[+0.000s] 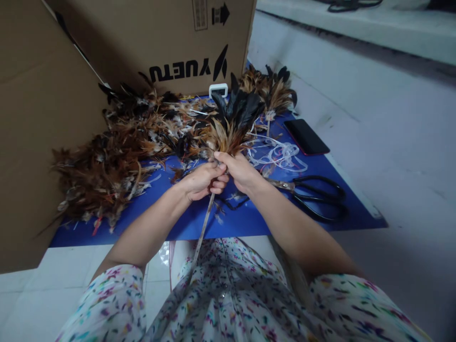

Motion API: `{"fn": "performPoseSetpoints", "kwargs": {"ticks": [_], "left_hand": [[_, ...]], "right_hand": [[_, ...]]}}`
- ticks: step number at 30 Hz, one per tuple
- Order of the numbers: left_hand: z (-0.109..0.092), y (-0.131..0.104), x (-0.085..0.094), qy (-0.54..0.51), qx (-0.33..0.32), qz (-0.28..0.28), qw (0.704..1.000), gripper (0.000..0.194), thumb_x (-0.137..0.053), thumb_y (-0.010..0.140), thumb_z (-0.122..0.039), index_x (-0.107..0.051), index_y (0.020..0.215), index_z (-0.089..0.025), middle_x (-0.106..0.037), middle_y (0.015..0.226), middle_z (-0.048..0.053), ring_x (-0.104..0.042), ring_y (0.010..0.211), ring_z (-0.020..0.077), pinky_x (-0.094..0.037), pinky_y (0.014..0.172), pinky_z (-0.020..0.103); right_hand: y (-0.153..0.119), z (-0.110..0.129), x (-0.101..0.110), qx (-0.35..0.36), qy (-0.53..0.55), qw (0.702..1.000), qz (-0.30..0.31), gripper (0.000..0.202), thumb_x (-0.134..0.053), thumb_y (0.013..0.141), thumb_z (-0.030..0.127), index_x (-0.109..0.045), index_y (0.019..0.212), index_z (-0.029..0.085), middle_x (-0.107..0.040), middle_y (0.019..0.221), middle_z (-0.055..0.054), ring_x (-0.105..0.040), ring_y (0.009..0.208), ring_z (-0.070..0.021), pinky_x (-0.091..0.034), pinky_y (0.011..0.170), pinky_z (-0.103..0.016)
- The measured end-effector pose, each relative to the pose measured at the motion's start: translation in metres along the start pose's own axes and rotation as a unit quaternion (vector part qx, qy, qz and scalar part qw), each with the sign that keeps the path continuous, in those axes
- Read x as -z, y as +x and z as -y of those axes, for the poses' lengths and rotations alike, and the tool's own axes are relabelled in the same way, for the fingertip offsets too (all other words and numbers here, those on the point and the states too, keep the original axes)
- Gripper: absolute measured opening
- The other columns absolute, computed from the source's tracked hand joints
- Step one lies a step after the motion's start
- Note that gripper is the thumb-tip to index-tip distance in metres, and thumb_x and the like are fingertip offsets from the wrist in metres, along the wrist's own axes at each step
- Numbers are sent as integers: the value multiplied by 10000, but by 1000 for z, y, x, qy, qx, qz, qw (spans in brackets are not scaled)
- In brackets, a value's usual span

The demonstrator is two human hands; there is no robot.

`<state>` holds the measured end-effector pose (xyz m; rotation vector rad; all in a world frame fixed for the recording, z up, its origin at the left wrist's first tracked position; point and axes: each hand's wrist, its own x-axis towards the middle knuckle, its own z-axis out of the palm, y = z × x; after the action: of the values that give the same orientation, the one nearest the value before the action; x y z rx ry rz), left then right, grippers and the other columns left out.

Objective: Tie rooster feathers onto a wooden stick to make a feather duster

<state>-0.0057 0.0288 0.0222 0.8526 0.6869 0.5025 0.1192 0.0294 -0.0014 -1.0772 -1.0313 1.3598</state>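
- Two hands meet at the base of one upright feather bundle (233, 121).
- Right hand (240, 172): thumb and fingers pinch the bundle's base; feathers fan out just beyond the fingertips.
- Left hand (204, 181): fingers curled closed around the thin stick (204, 225), directly below the feathers; the stick's lower length slants toward the torso.
- Loose feather pile (107, 164): on the blue tabletop (142, 225), left of and beyond the hands.
- Clear strips (280, 156), black-handled scissors (288, 185) and phone (307, 136): right of the hands.
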Motion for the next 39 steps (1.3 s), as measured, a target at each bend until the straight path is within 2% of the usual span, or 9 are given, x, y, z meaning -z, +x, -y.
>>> {"fn": "performPoseSetpoints", "kwargs": {"ticks": [11, 14, 17, 20, 24, 28, 31, 36, 39], "left_hand": [[-16, -11, 7, -52, -40, 71, 995, 222, -631, 866, -234, -463, 752, -145, -326, 612, -55, -329, 451, 33, -254, 401, 118], [-22, -15, 8, -70, -53, 91, 992, 164, -578, 893, -210, -506, 769, -128, -302, 609, -56, -324, 444, 36, -266, 396, 124], [-25, -18, 10, -91, -62, 99, 989, 150, -536, 912, -206, -519, 782, -132, -288, 606, -56, -312, 432, 42, -264, 381, 131], [-25, -19, 12, -121, -51, 78, 988, 200, -500, 932, -236, -471, 748, -165, -276, 598, -56, -282, 409, 48, -238, 355, 135], [-22, -19, 14, -143, -36, 50, 988, 247, -463, 948, -277, -415, 720, -192, -247, 578, -64, -199, 375, 46, -178, 322, 135], [-17, -18, 17, -140, -31, 38, 989, 279, -420, 949, -299, -375, 691, -204, -219, 549, -73, -91, 349, 39, -94, 286, 145], [-15, -19, 18, -140, -12, 2, 990, 322, -398, 946, -356, -334, 665, -212, -181, 519, -85, -18, 335, 34, -37, 267, 158], [-14, -24, 17, -135, -17, -63, 989, 418, -492, 881, -473, -261, 638, -224, -107, 472, -109, 50, 313, 26, 17, 250, 175], [-16, -27, 19, -116, -38, -79, 989, 481, -603, 804, -480, -233, 627, -227, -80, 453, -118, 63, 302, 25, 30, 240, 180]], "right_hand": [[-1, 20, 14, -24, 159, 977, 136, 275, -793, 656, 414, -650, 719, 188, -640, 692, 15, -573, 686, -132, -496, 717, -292], [1, 24, 18, -10, 196, 967, 164, 214, -774, 634, 315, -640, 741, 189, -662, 732, 13, -606, 726, -138, -502, 755, -300], [4, 25, 20, -9, 223, 963, 148, 237, -701, 575, 166, -628, 798, 201, -677, 775, 19, -623, 747, -142, -491, 734, -293], [6, 23, 18, -4, 228, 965, 130, 231, -681, 595, 153, -637, 816, 201, -674, 783, 16, -619, 754, -136, -474, 700, -273], [3, 21, 12, 39, 212, 965, 149, 186, -761, 690, 318, -634, 757, 199, -627, 747, 26, -589, 756, -124, -470, 698, -268], [1, 18, 7, 93, 179, 971, 128, 301, -827, 652, 425, -644, 724, 198, -596, 710, 44, -550, 715, -102, -452, 683, -256], [2, 17, 5, 118, 185, 970, 102, 352, -856, 595, 461, -642, 686, 197, -601, 686, 48, -529, 665, -89, -430, 636, -245], [0, 25, 8, 115, 209, 966, 104, 384, -857, 585, 485, -640, 707, 193, -612, 690, 37, -545, 662, -91, -429, 606, -236], [-2, 33, 13, 112, 184, 974, 75, 364, -831, 634, 485, -641, 748, 196, -628, 711, 22, -549, 649, -95, -408, 561, -230]]}}
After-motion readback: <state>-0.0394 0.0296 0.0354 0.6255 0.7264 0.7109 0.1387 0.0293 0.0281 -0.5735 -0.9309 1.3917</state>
